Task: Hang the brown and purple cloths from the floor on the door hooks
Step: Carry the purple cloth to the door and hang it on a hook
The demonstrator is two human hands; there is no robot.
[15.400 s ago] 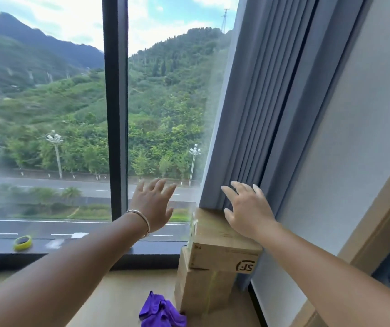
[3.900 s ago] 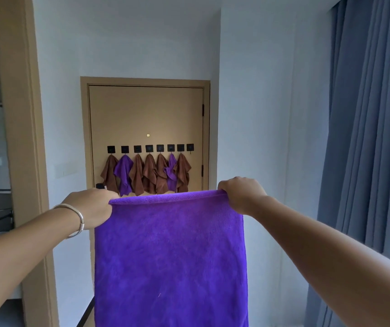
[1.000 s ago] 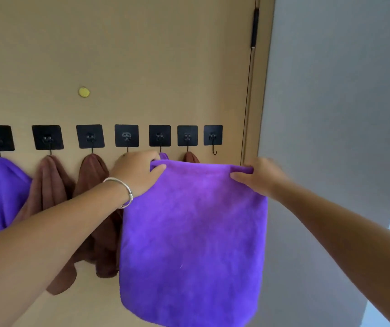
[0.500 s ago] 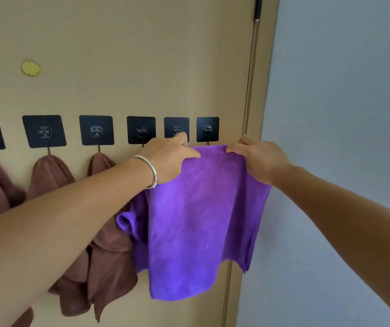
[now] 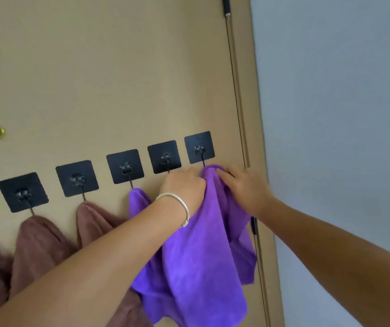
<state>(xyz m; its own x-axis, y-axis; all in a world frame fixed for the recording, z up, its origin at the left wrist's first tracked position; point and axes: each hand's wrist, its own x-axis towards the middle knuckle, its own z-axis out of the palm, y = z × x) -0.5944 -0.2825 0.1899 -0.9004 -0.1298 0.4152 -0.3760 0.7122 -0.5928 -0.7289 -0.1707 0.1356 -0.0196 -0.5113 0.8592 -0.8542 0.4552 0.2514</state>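
Tan door (image 5: 118, 67) fills the frame; both hands' grip pinches the purple cloth (image 5: 201, 244), left hand (image 5: 184, 187), right hand (image 5: 243, 187), beneath the rightmost hook (image 5: 199, 148). Soft, light, limp: hold bunched top fold.

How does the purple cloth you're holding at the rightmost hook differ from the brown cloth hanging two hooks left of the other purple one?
The purple cloth is gripped near its top by the left hand and right hand, bunched just under the rightmost hook. The brown cloth hangs from its hook with no hand on it. One is vivid purple, the other dull brown. Both drape in soft folds against the door.
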